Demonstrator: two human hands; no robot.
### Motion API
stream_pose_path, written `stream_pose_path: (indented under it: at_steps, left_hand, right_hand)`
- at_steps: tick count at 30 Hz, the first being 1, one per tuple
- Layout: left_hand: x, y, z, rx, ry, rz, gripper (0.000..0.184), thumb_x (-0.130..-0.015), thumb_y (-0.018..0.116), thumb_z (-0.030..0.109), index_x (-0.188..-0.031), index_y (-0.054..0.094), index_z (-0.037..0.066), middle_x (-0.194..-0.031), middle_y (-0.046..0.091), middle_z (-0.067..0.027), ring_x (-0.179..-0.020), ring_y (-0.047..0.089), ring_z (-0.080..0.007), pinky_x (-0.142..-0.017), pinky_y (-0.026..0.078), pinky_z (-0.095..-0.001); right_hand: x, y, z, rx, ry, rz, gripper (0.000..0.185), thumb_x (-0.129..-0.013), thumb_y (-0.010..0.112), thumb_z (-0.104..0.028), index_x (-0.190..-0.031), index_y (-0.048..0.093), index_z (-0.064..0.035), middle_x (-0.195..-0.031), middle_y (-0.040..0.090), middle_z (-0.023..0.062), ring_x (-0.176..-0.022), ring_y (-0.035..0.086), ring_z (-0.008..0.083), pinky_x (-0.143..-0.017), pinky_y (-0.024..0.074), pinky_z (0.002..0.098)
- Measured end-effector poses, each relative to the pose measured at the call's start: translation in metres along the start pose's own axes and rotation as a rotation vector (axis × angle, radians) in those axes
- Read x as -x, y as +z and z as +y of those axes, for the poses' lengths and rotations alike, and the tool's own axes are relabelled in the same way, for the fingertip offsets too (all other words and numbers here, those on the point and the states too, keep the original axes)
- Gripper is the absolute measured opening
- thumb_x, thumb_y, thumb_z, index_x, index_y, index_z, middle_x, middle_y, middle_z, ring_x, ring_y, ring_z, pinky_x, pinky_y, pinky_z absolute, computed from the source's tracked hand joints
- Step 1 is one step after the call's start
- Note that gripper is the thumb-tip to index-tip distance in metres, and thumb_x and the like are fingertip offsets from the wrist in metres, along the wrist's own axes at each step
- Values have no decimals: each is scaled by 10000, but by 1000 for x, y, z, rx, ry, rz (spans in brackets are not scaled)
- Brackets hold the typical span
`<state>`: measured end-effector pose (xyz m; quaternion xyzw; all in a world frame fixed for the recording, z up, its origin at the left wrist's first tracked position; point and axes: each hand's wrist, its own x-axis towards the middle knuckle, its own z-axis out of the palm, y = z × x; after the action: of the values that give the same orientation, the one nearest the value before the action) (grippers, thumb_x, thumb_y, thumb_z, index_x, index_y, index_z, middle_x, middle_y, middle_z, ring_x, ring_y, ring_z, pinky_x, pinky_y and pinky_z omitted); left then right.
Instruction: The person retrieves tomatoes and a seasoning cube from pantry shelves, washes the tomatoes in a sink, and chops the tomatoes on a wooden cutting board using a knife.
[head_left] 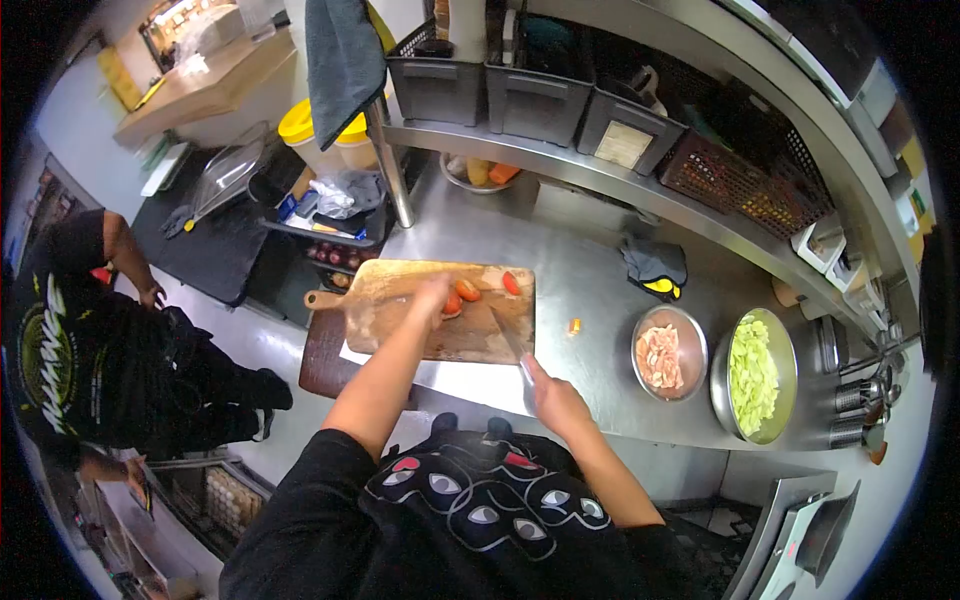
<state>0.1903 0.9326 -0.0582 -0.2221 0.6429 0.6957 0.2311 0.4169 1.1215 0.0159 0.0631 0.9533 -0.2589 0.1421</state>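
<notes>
My right hand (560,403) is wrapped around the handle of a kitchen knife (510,333). Its blade slants up and left over the right part of a wooden cutting board (400,330). My left hand (431,300) is over the middle of the board, right beside a red tomato piece (452,304). Motion blur smears its fingers, so whether they grip the piece does not show. Just right of it lies a second tomato piece (467,290), and a third tomato piece (511,284) rests near the board's upper right corner.
Right of the board stand a bowl of pale pink meat pieces (660,358) and a metal bowl of chopped green vegetable (755,375). Dark gloves (655,268) lie behind them. A shelf (540,160) with bins runs overhead. A person (120,340) in black stands at left.
</notes>
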Motion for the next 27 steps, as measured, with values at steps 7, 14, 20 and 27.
stream_pose_path:
  at_steps: [7, 14, 20, 27]
  left_hand:
    - [24, -60, -1, 101, 79, -342, 359, -839, 617, 244, -1126, 513, 56, -1015, 564, -84, -902, 566, -216, -751, 490, -355]
    - [35, -70, -11, -716, 424, 37, 294, -843, 642, 220, -1027, 584, -2, -786, 621, -40, -696, 584, -134, -639, 493, -265]
    - [38, -76, -9, -376, 304, 80, 258, -836, 650, 194, -953, 569, -21, -758, 625, -76, -564, 582, -123, -466, 507, -258]
    - [43, -70, -22, -245, 327, 101, 250, -815, 674, 183, -902, 554, -19, -691, 639, -90, -528, 607, -145, -455, 492, -271]
  right_hand:
    - [8, -8, -15, -165, -151, 88, 488, -859, 479, -112, -1335, 397, -185, -739, 601, 250, -689, 602, 407, -640, 475, 463]
    - [-16, 5, -46, -170, -197, -7, 483, -869, 472, -123, -1341, 381, -168, -776, 607, 251, -715, 605, 406, -655, 475, 463]
    - [-31, 20, -50, -216, -337, 64, 482, -888, 419, -135, -1359, 335, -188, -934, 595, 275, -814, 588, 433, -729, 464, 493]
    - [-27, 7, -64, -153, -277, -60, 491, -875, 442, -121, -1357, 350, -150, -979, 592, 265, -852, 590, 417, -739, 475, 463]
